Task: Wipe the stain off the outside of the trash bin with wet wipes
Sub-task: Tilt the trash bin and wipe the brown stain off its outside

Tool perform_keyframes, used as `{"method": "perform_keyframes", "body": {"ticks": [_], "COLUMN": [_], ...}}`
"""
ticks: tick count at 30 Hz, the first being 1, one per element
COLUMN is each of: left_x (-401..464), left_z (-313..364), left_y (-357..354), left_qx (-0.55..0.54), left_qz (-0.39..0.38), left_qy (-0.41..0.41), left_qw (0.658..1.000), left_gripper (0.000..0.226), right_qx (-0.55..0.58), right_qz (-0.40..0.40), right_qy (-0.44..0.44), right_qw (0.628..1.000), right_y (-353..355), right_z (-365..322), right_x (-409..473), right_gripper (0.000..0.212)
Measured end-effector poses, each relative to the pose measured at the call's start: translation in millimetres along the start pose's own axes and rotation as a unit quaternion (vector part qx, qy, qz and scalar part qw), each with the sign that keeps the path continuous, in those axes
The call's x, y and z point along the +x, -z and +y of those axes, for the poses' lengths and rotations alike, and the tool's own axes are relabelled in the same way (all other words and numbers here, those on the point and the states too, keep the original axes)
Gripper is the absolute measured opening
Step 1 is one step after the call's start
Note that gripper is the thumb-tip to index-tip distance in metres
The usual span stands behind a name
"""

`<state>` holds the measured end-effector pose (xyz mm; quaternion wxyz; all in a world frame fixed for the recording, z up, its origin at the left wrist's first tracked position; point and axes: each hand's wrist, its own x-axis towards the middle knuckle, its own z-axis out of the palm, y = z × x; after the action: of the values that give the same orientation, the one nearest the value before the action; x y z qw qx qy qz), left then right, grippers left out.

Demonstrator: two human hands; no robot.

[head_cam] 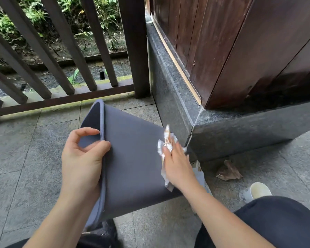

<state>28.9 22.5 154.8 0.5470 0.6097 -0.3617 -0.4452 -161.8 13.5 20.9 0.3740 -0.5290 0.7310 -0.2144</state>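
A grey-blue trash bin [132, 154] lies tipped on its side on the stone floor, its open mouth facing left. My left hand [81, 161] grips the bin's rim, thumb on the outer wall and fingers curled inside. My right hand [177, 165] presses a crumpled white wet wipe [166, 145] flat against the bin's outer wall near its base end. The wipe carries brownish marks. No stain shows on the visible wall.
A dark stone plinth [177, 104] under a brown wooden wall stands just right of the bin. A wooden railing [61, 97] runs behind. A brown crumpled scrap [228, 171] and a white paper cup [256, 192] lie at right, near my dark-trousered knee [276, 221].
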Motion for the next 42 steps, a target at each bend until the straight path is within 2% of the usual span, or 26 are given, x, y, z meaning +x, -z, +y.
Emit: {"method": "perform_keyframes", "body": {"ticks": [1,3,5,7,9,13,15,17,19,21,24,28,31,34,38,40,42], "left_x": [-1,-3,-6,-7,-7,-6,-8,-11,-14,-15,-15,-11,-11,-10,-8,-6,-3], "left_z": [2,3,2,1,3,12,13,13,11,12,12,13,14,12,8,5,2], "left_y": [-1,-5,-8,-9,-7,1,9,17,24,24,19,19,17,17,16,11,8], "left_qx": [0.001,0.006,0.0,-0.007,-0.014,-0.019,-0.021,-0.027,-0.038,-0.05,-0.06,-0.074,-0.082,-0.059,-0.043,-0.036,-0.014], "left_qz": [-0.002,-0.01,-0.024,-0.036,-0.034,-0.021,-0.016,-0.015,-0.005,-0.003,-0.007,-0.002,-0.01,-0.013,-0.016,-0.018,-0.015], "left_qy": [-0.003,-0.009,-0.008,0.0,0.002,-0.018,-0.019,-0.014,-0.009,-0.008,-0.012,-0.028,-0.043,-0.046,-0.05,-0.052,-0.046], "left_qw": [1.0,1.0,1.0,0.999,0.999,0.999,0.999,0.999,0.999,0.999,0.998,0.997,0.996,0.997,0.998,0.998,0.999], "left_gripper": [0.037,0.037,0.037,0.038,0.038,0.04,0.044,0.049,0.051,0.051,0.048,0.044,0.047,0.054,0.054,0.052,0.049], "right_qx": [0.001,-0.004,0.03,0.107,0.136,0.027,-0.027,-0.062,-0.079,-0.077,-0.059,-0.023,-0.03,-0.043,0.014,0.036,0.045], "right_qz": [-0.009,-0.04,-0.049,-0.049,-0.056,-0.027,-0.002,0.011,-0.011,-0.03,-0.054,-0.061,-0.057,-0.053,-0.043,-0.037,-0.04], "right_qy": [-0.03,-0.018,0.076,0.163,0.226,0.306,0.283,0.185,0.067,0.03,0.136,0.332,0.386,0.333,0.105,0.028,-0.005], "right_qw": [1.0,0.999,0.995,0.98,0.963,0.951,0.959,0.981,0.995,0.996,0.988,0.941,0.92,0.94,0.993,0.998,0.998], "right_y": [-1,-9,-20,-22,-19,-7,3,18,30,29,15,-5,-9,-3,0,-5,-13], "right_z": [2,-7,-26,-52,-69,-75,-66,-48,-31,-26,-49,-85,-84,-70,-40,-32,-31], "right_x": [1,-4,-18,-34,-41,-28,-10,11,23,23,-2,-61,-70,-39,14,25,24], "right_gripper": [0.064,0.061,0.058,0.056,0.055,0.056,0.058,0.062,0.065,0.066,0.065,0.06,0.054,0.051,0.053,0.055,0.056]}}
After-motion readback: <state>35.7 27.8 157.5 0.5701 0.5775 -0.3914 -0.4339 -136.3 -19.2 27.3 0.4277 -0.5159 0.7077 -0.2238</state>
